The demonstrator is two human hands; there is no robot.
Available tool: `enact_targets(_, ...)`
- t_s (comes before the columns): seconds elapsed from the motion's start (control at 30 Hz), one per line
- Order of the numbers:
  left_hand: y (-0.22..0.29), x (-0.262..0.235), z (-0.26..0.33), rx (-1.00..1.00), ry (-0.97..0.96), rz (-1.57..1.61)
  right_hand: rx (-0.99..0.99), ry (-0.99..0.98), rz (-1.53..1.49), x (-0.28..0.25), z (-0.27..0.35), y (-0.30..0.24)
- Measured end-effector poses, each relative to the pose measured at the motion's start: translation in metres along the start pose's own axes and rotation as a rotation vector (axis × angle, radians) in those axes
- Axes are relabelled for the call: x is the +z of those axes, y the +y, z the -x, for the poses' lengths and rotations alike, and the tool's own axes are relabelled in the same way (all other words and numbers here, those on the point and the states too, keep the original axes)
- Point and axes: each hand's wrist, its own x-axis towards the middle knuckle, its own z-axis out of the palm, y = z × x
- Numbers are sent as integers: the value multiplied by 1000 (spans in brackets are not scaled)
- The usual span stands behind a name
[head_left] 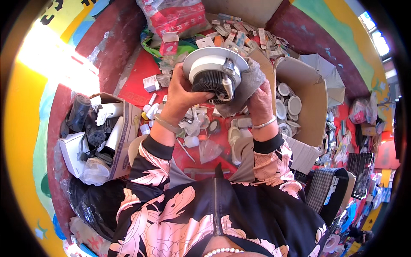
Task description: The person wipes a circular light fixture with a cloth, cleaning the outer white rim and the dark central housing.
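Note:
A round recessed downlight (204,63) with a white rim, a black finned back and a metal spring clip is held up in front of me, tilted. My left hand (185,92) grips its left side, the thumb lying across the black fins. A grey cloth (245,92) is bunched in my right hand (260,103) and pressed against the lamp's right side. Part of my right fingers is hidden behind the cloth. Below the lamp, small bottles, plastic bags (209,150) and loose bits lie on the red sheet (165,150).
To the right stands an open cardboard box (302,90) with several round white lamps (294,105). At left, another carton (128,137) holds black and white appliances. Many small boxes (239,36) are heaped at the back beside a pink-and-white plastic sack (177,19). A black bag (96,203) lies at lower left.

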Motion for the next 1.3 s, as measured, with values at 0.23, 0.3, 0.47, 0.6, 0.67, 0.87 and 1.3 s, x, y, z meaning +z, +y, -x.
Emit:
enact_targets(0.23, -8, -8, 4, 80, -116, -498, 27, -110, 238, -14, 0, -16)
enact_targets(0.3, -3, -6, 6, 79, -131, -500, 40, -108, 156, -17, 3, -14)
enact_targets(0.47, -3, -3, 6, 38, -108, -347, 125, 40, -35, 1, 6, -11)
enact_targets(0.6, -8, -12, 8, -1, -157, -49, 16, -80, -75, -3, 2, 0)
enact_targets(0.67, -10, -20, 8, -126, -170, 199, 83, 64, -112, 2, 1, 3)
enact_targets(0.87, -20, -2, 16, -220, -83, 339, 42, 145, -146, 8, 3, 19)
enact_targets(1.3, -11, -7, 13, -181, 59, 238, -75, -18, 25, -8, 2, 5)
